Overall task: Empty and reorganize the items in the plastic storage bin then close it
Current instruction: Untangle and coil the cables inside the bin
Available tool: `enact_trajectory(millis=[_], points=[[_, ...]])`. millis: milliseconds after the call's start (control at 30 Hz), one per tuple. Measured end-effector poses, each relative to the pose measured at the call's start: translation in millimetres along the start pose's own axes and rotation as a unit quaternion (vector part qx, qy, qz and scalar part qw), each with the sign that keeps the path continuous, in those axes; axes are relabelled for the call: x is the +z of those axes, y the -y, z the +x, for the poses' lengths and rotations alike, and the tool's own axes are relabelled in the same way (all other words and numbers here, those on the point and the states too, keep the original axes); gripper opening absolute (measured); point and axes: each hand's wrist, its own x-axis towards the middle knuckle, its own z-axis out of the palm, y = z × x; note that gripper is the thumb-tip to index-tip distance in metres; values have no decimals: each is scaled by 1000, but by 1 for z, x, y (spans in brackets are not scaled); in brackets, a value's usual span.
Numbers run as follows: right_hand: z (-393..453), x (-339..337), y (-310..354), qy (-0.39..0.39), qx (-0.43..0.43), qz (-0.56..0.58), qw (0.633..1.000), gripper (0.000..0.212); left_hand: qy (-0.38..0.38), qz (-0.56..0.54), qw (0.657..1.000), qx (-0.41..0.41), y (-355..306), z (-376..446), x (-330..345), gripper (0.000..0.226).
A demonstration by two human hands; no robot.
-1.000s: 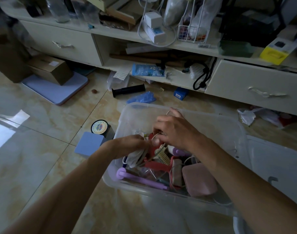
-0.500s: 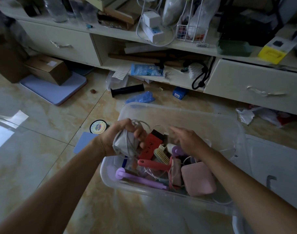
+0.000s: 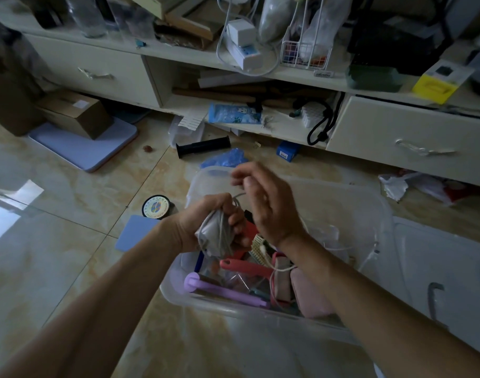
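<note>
A clear plastic storage bin (image 3: 369, 208) stands open on the tiled floor, full of small items: a purple handled tool (image 3: 222, 291), a red handled brush (image 3: 244, 267), a pink case (image 3: 309, 296) and white cords. My left hand (image 3: 206, 216) grips a grey bundle with a cord wound around it (image 3: 215, 236), held above the bin's left side. My right hand (image 3: 263, 203) is raised beside it, fingers pinching the thin cord's loose end. The bin's clear lid (image 3: 446, 268) lies on the floor to the right.
A round tin (image 3: 155, 207) and a blue flat card (image 3: 136, 231) lie on the floor left of the bin. Behind are a black tube (image 3: 203, 145), a blue bag (image 3: 225, 159), a low cluttered cabinet (image 3: 397, 137) and a cardboard box (image 3: 75, 113).
My left hand lifted the grey bundle out of the bin's contents. My right hand left the items in the bin and rose, drawing the cord's end up beside the bundle.
</note>
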Motion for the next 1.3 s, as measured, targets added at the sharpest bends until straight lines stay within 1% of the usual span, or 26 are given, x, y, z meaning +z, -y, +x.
enact_trajectory(millis=[33, 100, 167, 200, 233, 300, 367, 433, 467, 500, 533, 567, 633, 700, 733, 767, 800, 867, 900, 933, 967, 1033, 1100, 1167, 1233, 1300], points=[[-2, 5, 3, 36, 42, 38, 998, 29, 22, -11, 1000, -9, -1, -2, 2, 29], [-10, 10, 1, 74, 163, 110, 978, 43, 104, -51, 993, 0, -4, -5, 4, 22], [-20, 11, -7, 84, 253, 155, 951, 52, 172, -99, 980, 27, -5, -6, 5, 16], [-25, 10, -11, 83, 280, 160, 943, 53, 178, -125, 975, 44, -6, -5, 5, 16], [-29, 9, -15, 86, 300, 154, 937, 52, 168, -137, 973, 77, -7, -4, 3, 17], [-36, 7, -23, 127, 311, 128, 933, 47, 100, -131, 972, 165, -8, 1, 1, 16], [-40, 11, -31, 225, 306, 79, 921, 32, 1, -149, 959, 240, -8, 6, 1, 12], [-41, 14, -33, 344, 328, 15, 880, 16, -78, -164, 938, 297, -7, 13, 1, 14], [-41, 15, -32, 385, 337, -12, 859, 15, -116, -139, 931, 317, -5, 16, 0, 17], [-39, 15, -29, 416, 335, -35, 844, 17, -163, -80, 926, 330, -2, 19, 0, 17], [-37, 15, -27, 446, 328, -56, 831, 19, -218, 0, 916, 336, 2, 21, 0, 16], [-33, 14, -23, 477, 324, -78, 813, 20, -274, 82, 896, 339, 6, 22, 2, 15], [-19, 13, -15, 537, 324, -140, 766, 26, -364, 189, 847, 339, 15, 25, 4, 17], [-5, 7, -7, 575, 308, -227, 723, 30, -417, 299, 786, 345, 20, 26, 2, 19], [0, 3, -3, 579, 293, -269, 712, 27, -435, 367, 753, 331, 20, 26, -2, 16], [6, -2, 0, 573, 272, -305, 711, 23, -445, 424, 728, 304, 19, 25, -5, 14], [10, -7, 1, 559, 250, -332, 718, 21, -452, 474, 706, 269, 17, 24, -10, 19], [17, -18, 1, 513, 209, -344, 758, 12, -449, 546, 683, 185, 14, 20, -15, 33], [20, -24, 1, 482, 191, -333, 788, 8, -443, 564, 682, 141, 14, 17, -15, 39], [24, -28, 1, 453, 171, -316, 816, 8, -430, 566, 696, 98, 15, 15, -13, 45], [26, -32, 1, 429, 148, -299, 839, 9, -415, 537, 731, 66, 16, 15, -10, 48], [28, -35, 0, 398, 97, -287, 866, 11, -384, 423, 821, 23, 19, 16, -3, 50], [24, -32, -6, 369, 51, -305, 876, 17, -358, 323, 875, 23, 22, 15, 4, 54], [16, -26, -15, 361, 42, -335, 869, 18, -325, 226, 917, 55, 23, 14, 8, 58], [9, -19, -25, 361, 77, -344, 863, 19, -252, 224, 941, 33, 21, 10, 10, 64], [4, -17, -33, 360, 118, -321, 868, 18, -133, 247, 960, -21, 21, 9, 10, 74]])
